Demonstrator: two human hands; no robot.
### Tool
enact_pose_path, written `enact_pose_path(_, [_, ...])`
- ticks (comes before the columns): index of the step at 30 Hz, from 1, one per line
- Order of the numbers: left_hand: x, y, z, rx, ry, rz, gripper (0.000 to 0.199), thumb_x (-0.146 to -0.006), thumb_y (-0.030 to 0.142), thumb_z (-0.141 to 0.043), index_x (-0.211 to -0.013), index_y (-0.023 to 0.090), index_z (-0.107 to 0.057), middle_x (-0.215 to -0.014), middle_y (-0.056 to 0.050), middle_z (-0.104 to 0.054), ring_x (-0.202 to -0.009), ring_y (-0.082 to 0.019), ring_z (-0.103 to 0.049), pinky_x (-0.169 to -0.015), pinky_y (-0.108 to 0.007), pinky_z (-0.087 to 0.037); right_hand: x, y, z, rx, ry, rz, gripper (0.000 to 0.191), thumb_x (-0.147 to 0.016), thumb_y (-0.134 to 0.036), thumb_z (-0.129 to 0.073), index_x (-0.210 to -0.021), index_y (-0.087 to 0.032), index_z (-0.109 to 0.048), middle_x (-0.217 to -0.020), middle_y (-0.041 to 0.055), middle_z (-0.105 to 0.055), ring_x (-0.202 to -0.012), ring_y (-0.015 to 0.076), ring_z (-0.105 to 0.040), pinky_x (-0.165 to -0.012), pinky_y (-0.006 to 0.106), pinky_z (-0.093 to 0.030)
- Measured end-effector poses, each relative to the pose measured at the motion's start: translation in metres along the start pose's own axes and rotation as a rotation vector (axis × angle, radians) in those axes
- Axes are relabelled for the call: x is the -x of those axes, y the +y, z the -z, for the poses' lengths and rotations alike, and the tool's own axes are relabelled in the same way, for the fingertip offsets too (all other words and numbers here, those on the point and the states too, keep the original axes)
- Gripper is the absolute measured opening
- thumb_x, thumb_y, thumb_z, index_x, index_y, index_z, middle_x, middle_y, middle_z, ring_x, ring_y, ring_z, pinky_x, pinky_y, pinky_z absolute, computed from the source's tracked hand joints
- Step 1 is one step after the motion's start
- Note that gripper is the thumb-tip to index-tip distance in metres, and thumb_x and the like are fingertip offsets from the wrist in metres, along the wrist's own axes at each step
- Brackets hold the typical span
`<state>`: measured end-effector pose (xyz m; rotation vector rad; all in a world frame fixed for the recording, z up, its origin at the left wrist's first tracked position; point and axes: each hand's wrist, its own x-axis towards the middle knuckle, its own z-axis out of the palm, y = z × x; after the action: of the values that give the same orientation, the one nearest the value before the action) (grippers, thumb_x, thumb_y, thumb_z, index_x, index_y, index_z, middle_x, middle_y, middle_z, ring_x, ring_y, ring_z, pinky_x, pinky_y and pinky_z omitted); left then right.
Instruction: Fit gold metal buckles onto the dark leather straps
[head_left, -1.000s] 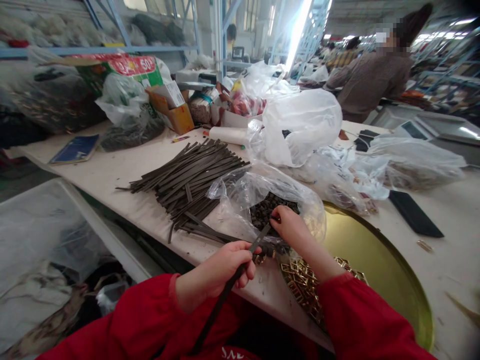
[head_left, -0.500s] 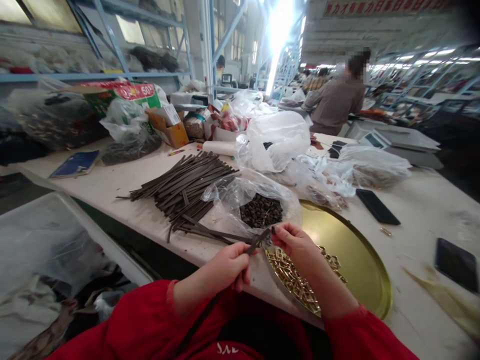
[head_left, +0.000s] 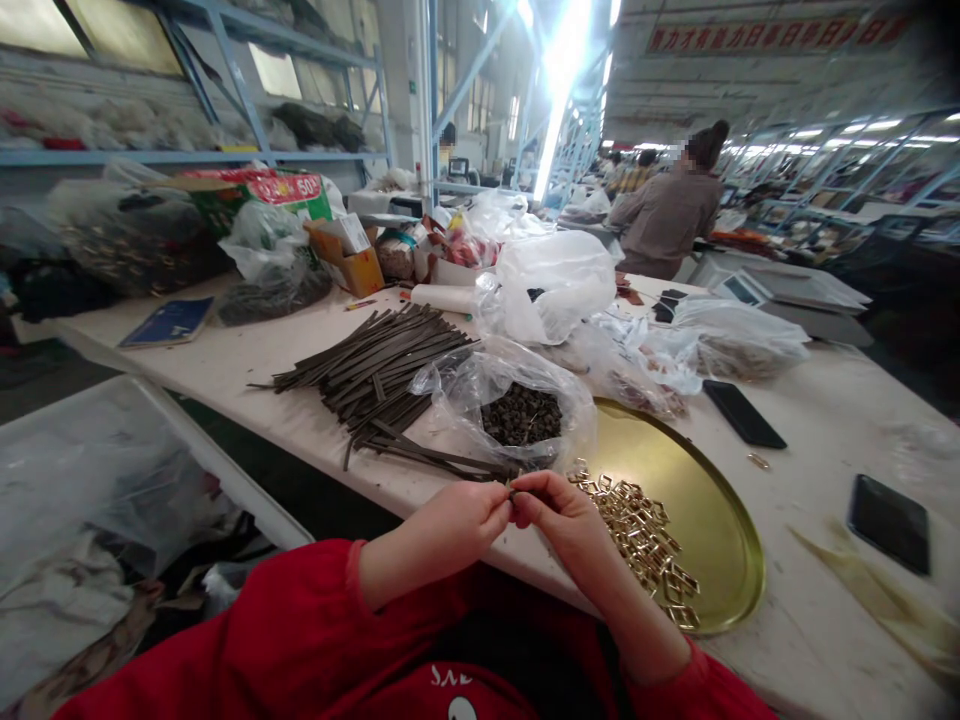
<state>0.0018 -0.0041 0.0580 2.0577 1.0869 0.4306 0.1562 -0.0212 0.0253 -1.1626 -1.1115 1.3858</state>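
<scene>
Between the meeting fingertips, at the near edge of the bench [head_left: 832, 425]: one small dark piece [head_left: 513, 493], barely showing. Left hand [head_left: 466, 520]: thumb and forefinger appearing to be pinching it from one side. Right hand [head_left: 564, 518]: thumb and forefinger pinching it from the other. Change noted: the hands are now meeting tip to tip, whereas a moment ago they were standing apart along a dark strip; the work is seemingly becoming close fingertip handling. Just beyond: dark strips [head_left: 386, 360], lying in a loose heap; a clear plastic bag [head_left: 442, 383], holding small dark bits [head_left: 521, 413]. Beside the right hand: gold-coloured frames [head_left: 645, 530], spilling across a gold tray [head_left: 724, 520]. Hard to make out: the piece's shape, which the fingers are covering; the strip's run, which is not showing below the left hand; the frames nearest the right wrist, which the forearm is partly hiding.
</scene>
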Motion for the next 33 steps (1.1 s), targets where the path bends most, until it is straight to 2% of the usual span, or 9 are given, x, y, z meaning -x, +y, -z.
enact_pose_path(6, [0.007,-0.001,0.003,0.201,-0.158,0.115,0.028,-0.086,0.03,-0.033,-0.094,0.016,-0.055,-0.056,0.004,-0.051,-0.047,-0.01,-0.046,-0.048,-0.02,-0.035,0.003,0.004,0.013,-0.15,0.044,-0.093,0.026,-0.063,-0.035,-0.072,-0.081,-0.019,-0.06,-0.058,-0.0052,-0.058,-0.054,0.0087,-0.052,-0.058,0.024,-0.041])
enact_pose_path(9, [0.01,-0.001,0.002,0.324,-0.094,0.135,0.035,-0.086,0.031,-0.033,-0.115,0.015,-0.045,-0.059,0.004,-0.049,-0.051,-0.011,-0.044,-0.05,-0.02,-0.036,0.004,0.008,0.009,-0.258,0.032,-0.135,0.027,-0.062,-0.033,-0.073,-0.081,-0.02,-0.06,-0.061,-0.0054,-0.058,-0.052,0.0076,-0.051,-0.057,0.023,-0.04])
enact_pose_path(13, [0.005,-0.009,-0.008,0.45,-0.014,0.121,0.045,-0.087,0.038,-0.033,-0.125,0.015,-0.036,-0.085,-0.004,-0.06,-0.068,-0.013,-0.051,-0.063,-0.022,-0.041,0.008,0.015,-0.013,-0.271,-0.083,-0.152,0.027,-0.065,-0.039,-0.07,-0.076,-0.018,-0.057,-0.057,-0.0043,-0.056,-0.052,0.0094,-0.051,-0.057,0.025,-0.041])
enact_pose_path(15, [0.0,-0.016,-0.011,0.464,0.009,0.117,0.041,-0.085,0.041,-0.037,-0.116,0.015,-0.046,-0.097,-0.007,-0.06,-0.081,-0.015,-0.053,-0.073,-0.023,-0.04,0.009,0.017,-0.014,-0.208,-0.097,-0.112,0.031,-0.064,-0.041,-0.069,-0.081,-0.018,-0.057,-0.063,-0.003,-0.058,-0.056,0.0105,-0.052,-0.057,0.025,-0.042])
enact_pose_path(17, [-0.004,-0.025,-0.011,0.432,-0.012,0.141,0.034,-0.083,0.042,-0.041,-0.096,0.015,-0.057,-0.083,-0.004,-0.059,-0.076,-0.015,-0.051,-0.07,-0.022,-0.039,0.009,0.018,0.002,-0.06,-0.054,-0.054,0.032,-0.065,-0.039,-0.068,-0.088,-0.02,-0.056,-0.073,-0.0013,-0.059,-0.062,0.0117,-0.054,-0.059,0.026,-0.043])
enact_pose_path(20, [-0.011,-0.032,-0.01,0.466,-0.075,0.251,0.036,-0.082,0.045,-0.036,-0.076,0.015,-0.055,-0.051,0.005,-0.04,-0.05,-0.01,-0.037,-0.05,-0.02,-0.031,-0.002,0.016,0.05,0.309,0.111,0.002,0.024,-0.075,-0.038,-0.057,-0.091,-0.019,-0.055,-0.077,0.0013,-0.06,-0.069,0.0146,-0.055,-0.064,0.028,-0.043])
enact_pose_path(23, [-0.02,-0.035,-0.014,0.541,-0.085,0.317,0.035,-0.081,0.046,-0.034,-0.074,0.016,-0.05,-0.047,0.007,-0.035,-0.044,-0.009,-0.03,-0.045,-0.02,-0.025,-0.028,0.016,0.1,0.835,0.298,0.02,0.021,-0.08,-0.033,-0.047,-0.089,-0.017,-0.056,-0.08,0.0056,-0.061,-0.072,0.0179,-0.056,-0.069,0.031,-0.042])
enact_pose_path(25, [-0.026,-0.036,-0.019,0.531,-0.092,0.305,0.035,-0.08,0.046,-0.034,-0.073,0.016,-0.05,-0.05,0.005,-0.042,-0.046,-0.009,-0.034,-0.047,-0.021,-0.027,-0.049,0.018,0.119,1.05,0.287,-0.024,0.019,-0.079,-0.028,-0.047,-0.086,-0.016,-0.058,-0.086,0.0085,-0.062,-0.076,0.0199,-0.056,-0.07,0.033,-0.041])
enact_pose_path(33, [-0.039,-0.043,-0.029,0.489,-0.147,0.314,0.036,-0.08,0.047,-0.032,-0.072,0.016,-0.05,-0.05,0.004,-0.045,-0.048,-0.011,-0.036,-0.048,-0.021,-0.028,-0.091,0.031,0.127,1.059,0.131,-0.065,0.019,-0.059,-0.02,-0.066,-0.077,-0.02,-0.061,-0.083,0.0041,-0.066,-0.077,0.0199,-0.057,-0.065,0.026,-0.039])
